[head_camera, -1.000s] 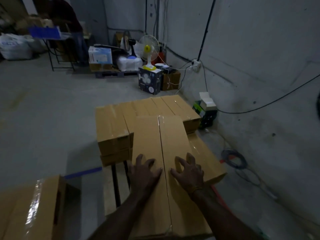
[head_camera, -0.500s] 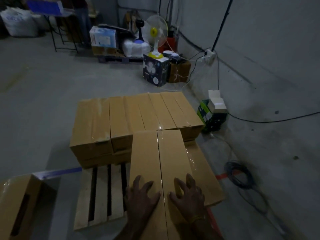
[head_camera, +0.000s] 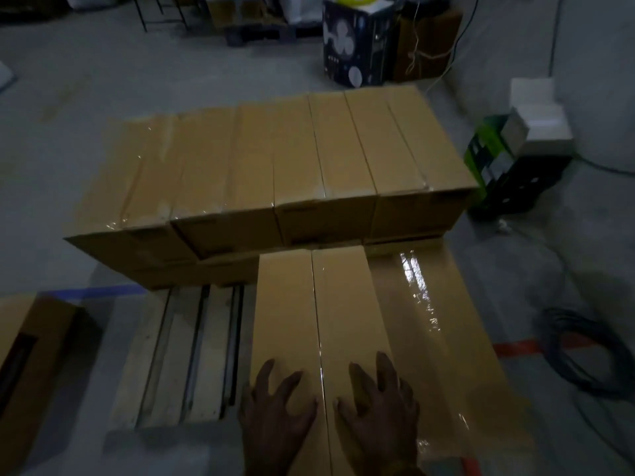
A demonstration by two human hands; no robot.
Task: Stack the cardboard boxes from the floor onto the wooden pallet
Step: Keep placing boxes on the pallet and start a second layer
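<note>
1. A long cardboard box is laid on the wooden pallet, its far end against the far row of boxes.
2. The left hand and right hand are pressed flat on its near end, either side of the taped seam.
3. The fingers are spread wide; nothing is gripped.
4. Another box is seen on the floor, near left.
</note>
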